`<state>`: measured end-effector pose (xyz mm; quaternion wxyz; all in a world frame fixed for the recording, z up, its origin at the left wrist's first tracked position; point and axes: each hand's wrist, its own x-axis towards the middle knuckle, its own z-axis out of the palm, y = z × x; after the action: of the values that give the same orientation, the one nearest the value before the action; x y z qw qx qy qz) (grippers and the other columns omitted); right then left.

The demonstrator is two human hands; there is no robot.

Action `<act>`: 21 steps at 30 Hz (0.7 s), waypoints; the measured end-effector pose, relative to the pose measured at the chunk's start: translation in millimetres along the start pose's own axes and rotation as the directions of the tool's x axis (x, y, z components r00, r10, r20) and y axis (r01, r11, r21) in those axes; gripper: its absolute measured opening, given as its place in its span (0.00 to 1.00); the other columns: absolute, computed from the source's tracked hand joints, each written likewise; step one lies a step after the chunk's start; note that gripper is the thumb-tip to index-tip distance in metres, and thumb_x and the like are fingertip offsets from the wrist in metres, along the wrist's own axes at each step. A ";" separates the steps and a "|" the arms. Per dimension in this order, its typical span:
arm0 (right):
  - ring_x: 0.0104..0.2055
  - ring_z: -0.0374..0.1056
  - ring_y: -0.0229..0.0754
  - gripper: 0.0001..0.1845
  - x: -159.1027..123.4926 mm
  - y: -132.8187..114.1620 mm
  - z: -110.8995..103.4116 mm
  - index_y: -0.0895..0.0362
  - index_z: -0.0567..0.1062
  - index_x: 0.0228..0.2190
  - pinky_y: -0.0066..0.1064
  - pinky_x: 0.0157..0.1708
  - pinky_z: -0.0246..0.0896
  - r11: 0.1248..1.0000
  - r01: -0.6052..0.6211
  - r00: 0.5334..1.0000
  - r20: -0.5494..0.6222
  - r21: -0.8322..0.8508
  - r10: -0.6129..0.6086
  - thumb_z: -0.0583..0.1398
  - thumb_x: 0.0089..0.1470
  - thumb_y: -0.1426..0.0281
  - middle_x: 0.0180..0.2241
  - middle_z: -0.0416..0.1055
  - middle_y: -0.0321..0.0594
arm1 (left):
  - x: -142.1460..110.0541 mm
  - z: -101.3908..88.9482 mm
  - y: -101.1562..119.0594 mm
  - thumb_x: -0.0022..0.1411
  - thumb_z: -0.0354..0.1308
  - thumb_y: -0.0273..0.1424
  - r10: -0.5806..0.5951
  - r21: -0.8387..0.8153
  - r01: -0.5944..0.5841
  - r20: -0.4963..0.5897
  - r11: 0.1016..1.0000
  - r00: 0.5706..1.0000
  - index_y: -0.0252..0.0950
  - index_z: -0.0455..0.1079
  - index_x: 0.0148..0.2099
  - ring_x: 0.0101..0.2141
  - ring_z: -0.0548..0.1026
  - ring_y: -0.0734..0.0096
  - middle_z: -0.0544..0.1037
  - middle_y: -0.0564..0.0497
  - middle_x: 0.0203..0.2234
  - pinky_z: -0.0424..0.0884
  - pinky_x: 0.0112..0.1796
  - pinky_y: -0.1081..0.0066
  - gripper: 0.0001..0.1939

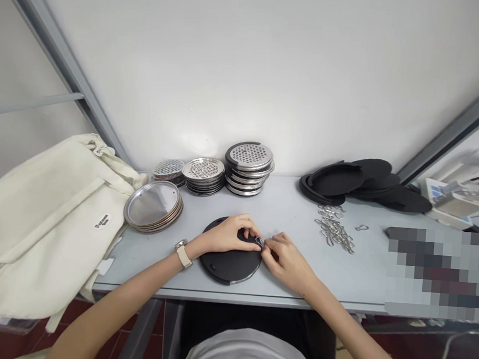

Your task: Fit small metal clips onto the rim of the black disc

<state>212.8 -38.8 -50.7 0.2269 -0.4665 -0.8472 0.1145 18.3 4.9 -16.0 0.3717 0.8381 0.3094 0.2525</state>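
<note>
Pinched narrow, the right hand (286, 260) holds the small looped silver metal clip (259, 241) at the right rim of the round, flat black disc (233, 264). The left hand (235, 234) curls over the disc, its hold on the clip impossible to tell; the disc rests on the pale grey tabletop (298, 219).

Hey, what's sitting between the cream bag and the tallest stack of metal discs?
In the head view, three shorter stacks: the plain discs, the leftmost perforated stack and another perforated stack beside it.

The left wrist (194, 248) wears a cream-strapped watch (183, 254); the clothing (247, 355) is light grey.
</note>
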 end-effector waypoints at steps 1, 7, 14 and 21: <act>0.26 0.58 0.39 0.17 -0.2 -0.1 -0.1 0.55 0.59 0.18 0.32 0.35 0.54 1.000 -0.002 1.000 0.000 0.002 0.002 0.50 0.59 0.73 0.19 0.59 0.34 | -0.1 -0.1 0.1 0.53 0.64 0.32 0.000 -0.004 0.000 0.001 1.000 1.000 0.34 0.74 0.38 0.31 0.69 0.75 0.70 0.51 0.32 0.67 0.36 0.73 0.10; 0.26 0.59 0.40 0.17 -0.5 -2.1 -1.1 0.55 0.59 0.18 0.31 0.34 0.54 1.000 -0.014 1.000 -0.022 0.008 0.014 0.50 0.58 0.73 0.18 0.59 0.34 | -0.5 -1.6 3.3 0.54 0.64 0.33 -0.016 -0.005 0.016 0.019 1.000 1.000 0.34 0.74 0.38 0.31 0.70 0.75 0.71 0.51 0.32 0.66 0.35 0.73 0.10; 0.25 0.58 0.39 0.18 -0.2 -1.9 -0.6 0.55 0.59 0.18 0.31 0.34 0.54 1.000 -0.008 1.000 -0.027 0.005 0.008 0.50 0.59 0.73 0.18 0.59 0.34 | -0.4 -1.1 2.2 0.54 0.63 0.31 -0.008 -0.025 0.008 0.021 1.000 1.000 0.34 0.74 0.39 0.32 0.69 0.76 0.70 0.52 0.32 0.66 0.36 0.74 0.09; 0.25 0.58 0.39 0.18 0.5 -2.6 -1.5 0.54 0.59 0.20 0.32 0.35 0.54 1.000 -0.012 1.000 -0.024 0.003 0.012 0.48 0.62 0.70 0.18 0.60 0.33 | -0.3 -1.4 2.0 0.54 0.63 0.32 -0.013 -0.028 0.013 0.025 1.000 1.000 0.34 0.74 0.39 0.32 0.69 0.76 0.70 0.52 0.33 0.66 0.36 0.74 0.09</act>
<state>211.4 -39.8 -48.2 0.2370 -0.4726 -0.8415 0.1112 17.9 4.3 -13.7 0.3887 0.8339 0.3066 0.2439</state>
